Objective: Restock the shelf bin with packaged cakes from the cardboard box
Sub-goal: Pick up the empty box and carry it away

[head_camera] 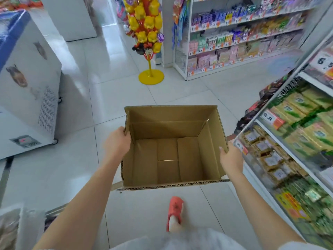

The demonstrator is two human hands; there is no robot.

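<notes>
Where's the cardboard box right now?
In the head view the cardboard box is centre frame, open and empty, held above the tiled floor between the left hand and right hand, just left of the shelf.

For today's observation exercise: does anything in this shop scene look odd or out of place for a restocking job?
The cardboard box, gripped at its side walls by the left hand and right hand, is empty: only its bare bottom flaps show, no packaged cakes. Nothing looks spilled or damaged.

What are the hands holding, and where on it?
Both hold the empty cardboard box: left hand grips its left wall's top edge, right hand its right wall's.
</notes>
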